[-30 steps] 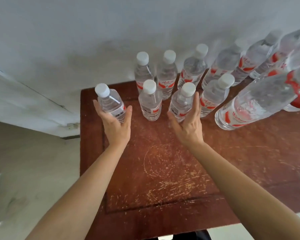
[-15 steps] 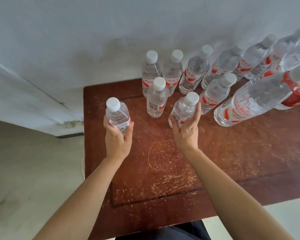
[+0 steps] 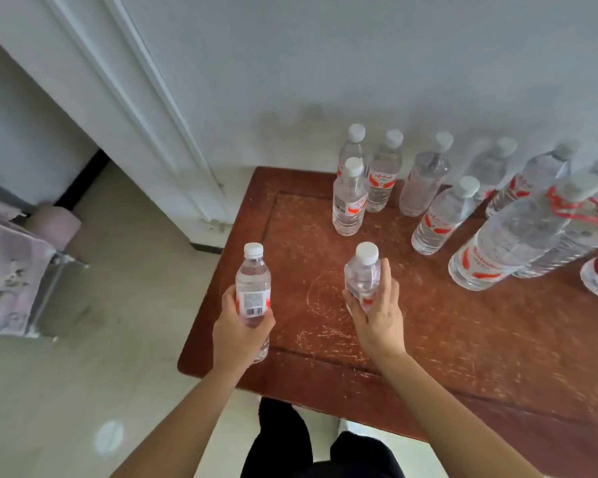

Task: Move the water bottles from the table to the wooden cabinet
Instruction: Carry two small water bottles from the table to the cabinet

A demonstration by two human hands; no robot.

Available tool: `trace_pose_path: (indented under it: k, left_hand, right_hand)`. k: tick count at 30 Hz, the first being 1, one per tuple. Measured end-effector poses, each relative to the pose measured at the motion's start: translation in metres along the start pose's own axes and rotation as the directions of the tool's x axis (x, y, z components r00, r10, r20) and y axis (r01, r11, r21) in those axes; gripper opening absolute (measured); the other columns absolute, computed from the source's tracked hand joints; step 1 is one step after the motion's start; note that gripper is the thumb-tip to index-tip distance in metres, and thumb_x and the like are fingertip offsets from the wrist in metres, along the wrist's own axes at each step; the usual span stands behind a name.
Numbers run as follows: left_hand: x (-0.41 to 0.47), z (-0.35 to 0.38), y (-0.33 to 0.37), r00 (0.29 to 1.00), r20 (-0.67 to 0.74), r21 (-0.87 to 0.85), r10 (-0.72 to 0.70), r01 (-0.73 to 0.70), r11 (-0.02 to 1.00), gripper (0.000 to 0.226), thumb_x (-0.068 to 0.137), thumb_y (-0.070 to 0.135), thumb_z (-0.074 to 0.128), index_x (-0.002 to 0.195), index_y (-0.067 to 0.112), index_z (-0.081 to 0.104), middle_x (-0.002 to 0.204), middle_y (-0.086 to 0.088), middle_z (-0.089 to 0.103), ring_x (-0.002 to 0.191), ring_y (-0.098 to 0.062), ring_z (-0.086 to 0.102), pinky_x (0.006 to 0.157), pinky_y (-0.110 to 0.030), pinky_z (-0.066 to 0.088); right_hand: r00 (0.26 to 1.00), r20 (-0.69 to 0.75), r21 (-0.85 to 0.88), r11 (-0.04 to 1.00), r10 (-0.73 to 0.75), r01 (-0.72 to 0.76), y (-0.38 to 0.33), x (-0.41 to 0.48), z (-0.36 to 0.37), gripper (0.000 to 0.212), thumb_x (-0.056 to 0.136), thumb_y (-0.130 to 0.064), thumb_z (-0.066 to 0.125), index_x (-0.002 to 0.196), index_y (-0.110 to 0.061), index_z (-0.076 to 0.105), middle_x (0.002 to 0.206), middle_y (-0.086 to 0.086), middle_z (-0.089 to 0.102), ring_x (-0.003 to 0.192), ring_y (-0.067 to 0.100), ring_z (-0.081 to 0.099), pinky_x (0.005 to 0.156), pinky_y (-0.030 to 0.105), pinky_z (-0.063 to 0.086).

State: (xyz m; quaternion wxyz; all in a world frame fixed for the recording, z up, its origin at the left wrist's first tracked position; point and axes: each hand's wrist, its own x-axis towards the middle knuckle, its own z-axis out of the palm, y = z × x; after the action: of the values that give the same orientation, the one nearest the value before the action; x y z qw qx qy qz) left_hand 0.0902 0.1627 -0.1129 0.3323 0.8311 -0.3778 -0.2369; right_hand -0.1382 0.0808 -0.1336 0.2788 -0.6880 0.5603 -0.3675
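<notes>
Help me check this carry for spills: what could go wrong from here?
1. The left hand grips the left bottle low, so it could tip or slip in transit.
2. The right hand seems to have its fingers stretched along the right bottle, a looser hold that might drop it.
3. The table corner is close to the legs; a bump while turning could topple the standing bottles.

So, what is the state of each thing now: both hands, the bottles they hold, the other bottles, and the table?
Table: top scratched.
Left hand: grips a small bottle.
Left bottle: upright, capped, held at the table's left edge.
Right hand: grips a small bottle.
Right bottle: upright, capped, held over the table.
Other small bottles: standing, capped, at the far side.
Large bottles: standing, capped, at the right.
</notes>
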Motion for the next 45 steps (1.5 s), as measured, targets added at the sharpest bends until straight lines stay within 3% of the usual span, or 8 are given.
trace_pose_path:
  k: [5, 9, 13, 19, 26, 33, 40, 45]
  left_hand:
    - [-0.066, -0.061, -0.033, 0.98, -0.182, 0.12, -0.085, 0.108, 0.987, 0.074, 0.069, 0.028, 0.086, 0.134, 0.028, 0.051, 0.104, 0.015, 0.062, 0.092, -0.013, 0.062, 0.078, -0.028, 0.043]
    - [-0.107, -0.129, -0.078, 0.947, -0.316, 0.394, 0.058, 0.076, 0.916, 0.073, 0.07, 0.034, 0.074, 0.14, 0.031, 0.055, 0.101, 0.006, 0.065, 0.087, -0.02, 0.063, 0.071, -0.033, 0.052]
    - [-0.167, -0.214, -0.129, 0.853, -0.487, 0.581, 0.186, 0.158, 0.799, 0.068, 0.069, 0.029, 0.076, 0.135, 0.027, 0.061, 0.109, -0.008, 0.07, 0.086, -0.03, 0.068, 0.075, -0.041, 0.055]
    - [-0.324, -0.339, -0.207, 0.667, -0.736, 0.554, 0.116, 0.495, 0.669, 0.076, 0.062, 0.018, 0.084, 0.135, 0.027, 0.061, 0.115, -0.011, 0.068, 0.098, -0.036, 0.066, 0.088, -0.054, 0.052]
    - [-0.558, -0.436, -0.306, 0.377, -0.926, 0.338, 0.026, 0.796, 0.502, 0.076, 0.063, 0.015, 0.084, 0.135, 0.024, 0.061, 0.122, -0.015, 0.066, 0.106, -0.039, 0.064, 0.092, -0.056, 0.049]
    - [-0.738, -0.483, -0.37, 0.088, -0.995, 0.065, -0.052, 0.939, 0.339, 0.075, 0.068, 0.01, 0.085, 0.138, 0.019, 0.059, 0.132, -0.016, 0.062, 0.117, -0.04, 0.058, 0.098, -0.061, 0.042]
    - [-0.843, -0.514, -0.432, -0.085, -0.993, -0.101, -0.082, 0.971, 0.218, 0.076, 0.069, 0.012, 0.086, 0.139, 0.017, 0.057, 0.132, -0.018, 0.062, 0.117, -0.042, 0.058, 0.096, -0.064, 0.044]
    - [-0.894, -0.573, -0.506, -0.171, -0.979, -0.185, -0.114, 0.976, 0.119, 0.077, 0.067, 0.012, 0.088, 0.138, 0.017, 0.059, 0.129, -0.018, 0.064, 0.116, -0.042, 0.06, 0.093, -0.065, 0.046]
  right_hand:
    - [0.98, 0.141, -0.001, 0.99, -0.139, 0.141, -0.038, -0.018, 0.014, 0.099, 0.096, -0.034, 0.068, 0.154, -0.059, -0.009, 0.139, 0.014, 0.046, 0.112, 0.034, 0.062, 0.082, 0.049, 0.057]
    - [0.864, 0.335, 0.015, 0.919, -0.375, 0.393, -0.095, -0.035, 0.045, 0.094, 0.097, -0.026, 0.068, 0.158, -0.051, 0.001, 0.138, 0.017, 0.049, 0.118, 0.034, 0.057, 0.092, 0.055, 0.056]
    - [0.65, 0.466, 0.135, 0.775, -0.6, 0.618, -0.189, -0.074, 0.09, 0.086, 0.094, -0.02, 0.072, 0.156, -0.042, 0.015, 0.132, 0.015, 0.053, 0.111, 0.034, 0.059, 0.091, 0.053, 0.055]
    - [0.242, 0.467, 0.337, 0.424, -0.85, 0.84, -0.341, -0.213, 0.158, 0.091, 0.092, -0.02, 0.074, 0.157, -0.041, 0.014, 0.127, 0.021, 0.055, 0.111, 0.04, 0.058, 0.095, 0.055, 0.051]
    - [-0.157, 0.274, 0.532, 0.014, -0.949, 0.847, -0.484, -0.447, 0.213, 0.092, 0.089, -0.012, 0.075, 0.158, -0.038, 0.021, 0.126, 0.018, 0.055, 0.111, 0.037, 0.057, 0.095, 0.051, 0.049]
    - [-0.49, 0.103, 0.59, -0.343, -0.866, 0.731, -0.567, -0.669, 0.238, 0.104, 0.073, 0.006, 0.068, 0.155, -0.041, 0.024, 0.128, 0.016, 0.053, 0.111, 0.033, 0.053, 0.097, 0.05, 0.045]
    - [-0.645, -0.002, 0.688, -0.469, -0.765, 0.554, -0.626, -0.842, 0.271, 0.092, 0.077, 0.005, 0.044, 0.154, -0.042, 0.027, 0.124, 0.019, 0.054, 0.112, 0.037, 0.054, 0.1, 0.059, 0.043]
    - [-0.69, -0.076, 0.739, -0.505, -0.72, 0.446, -0.675, -0.969, 0.324, 0.108, 0.069, 0.012, 0.065, 0.155, -0.041, 0.028, 0.122, 0.019, 0.052, 0.118, 0.038, 0.055, 0.1, 0.063, 0.043]
